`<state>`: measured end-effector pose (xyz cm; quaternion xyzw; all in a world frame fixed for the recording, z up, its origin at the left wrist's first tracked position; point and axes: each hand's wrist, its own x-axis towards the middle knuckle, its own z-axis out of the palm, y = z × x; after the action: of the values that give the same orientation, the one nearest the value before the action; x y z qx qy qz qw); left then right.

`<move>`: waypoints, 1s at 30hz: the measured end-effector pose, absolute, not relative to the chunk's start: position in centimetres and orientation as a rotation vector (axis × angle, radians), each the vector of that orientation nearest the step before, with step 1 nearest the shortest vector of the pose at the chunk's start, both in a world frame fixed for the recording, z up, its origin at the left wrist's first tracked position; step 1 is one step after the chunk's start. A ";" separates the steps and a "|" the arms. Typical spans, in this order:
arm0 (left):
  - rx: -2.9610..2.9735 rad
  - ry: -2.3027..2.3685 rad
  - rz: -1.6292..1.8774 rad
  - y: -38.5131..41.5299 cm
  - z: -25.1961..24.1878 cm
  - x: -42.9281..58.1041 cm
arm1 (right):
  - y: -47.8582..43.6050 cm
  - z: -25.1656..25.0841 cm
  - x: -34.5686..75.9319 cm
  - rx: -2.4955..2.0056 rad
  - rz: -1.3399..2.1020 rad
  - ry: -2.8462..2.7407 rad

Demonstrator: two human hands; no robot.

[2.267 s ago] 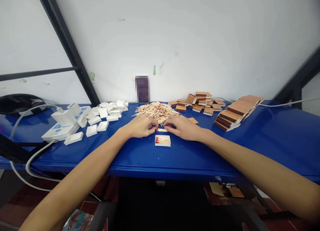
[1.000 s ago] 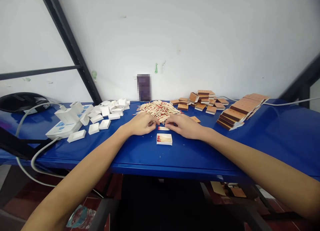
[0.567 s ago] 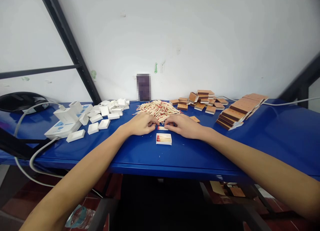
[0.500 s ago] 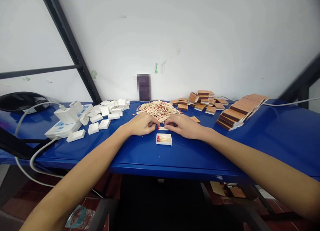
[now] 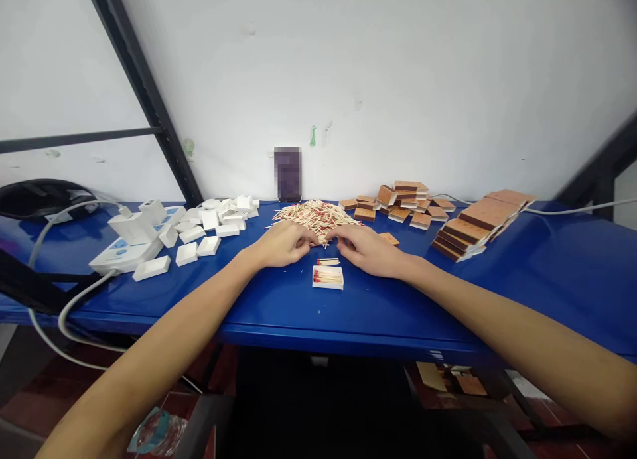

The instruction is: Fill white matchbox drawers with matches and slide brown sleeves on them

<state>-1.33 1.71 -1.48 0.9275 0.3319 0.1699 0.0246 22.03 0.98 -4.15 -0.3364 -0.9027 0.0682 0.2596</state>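
Observation:
My left hand [image 5: 286,244] and my right hand [image 5: 367,249] face each other at the near edge of a heap of loose matches [image 5: 316,215]. Index fingertips reach into the heap's edge, a few matches showing between them. On both hands the thumb stands apart from the index finger, and I see nothing gripped; the other fingers are curled and partly hidden. A small row of red-headed matches [image 5: 328,261] lies just below the fingertips. It rests right behind a white matchbox tray [image 5: 328,287], which holds more matches with their heads to the left.
White empty trays [image 5: 227,230] are piled at left beside a power strip [image 5: 124,255] with plugs and cables. Brown matchbox sleeves [image 5: 408,197] lie heaped at right, near a leaning stack of sleeves [image 5: 478,223]. A blurred dark upright device [image 5: 287,174] leans on the wall.
Both hands have moved slightly away from me, from the small row of matches to the heap's edge. The row now lies uncovered closer to the tray.

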 end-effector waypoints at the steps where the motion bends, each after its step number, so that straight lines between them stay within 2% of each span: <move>1: 2.886 1.082 0.543 1.8 -1.5 -1.3 | 1.1 -4.3 22.0 -0.908 0.164 -2.469; 14: 2.903 1.147 0.456 2.1 -1.8 -1.3 | 1.5 -4.3 21.9 -0.971 0.101 -2.523; 30: 2.873 1.074 0.560 1.9 -2.1 -0.9 | 1.1 -3.7 21.9 -1.115 0.118 -2.304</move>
<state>-0.93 1.95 -2.12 0.9214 0.3446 0.1795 0.0119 21.89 1.12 -3.69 -0.4170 -0.8618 0.0443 0.2855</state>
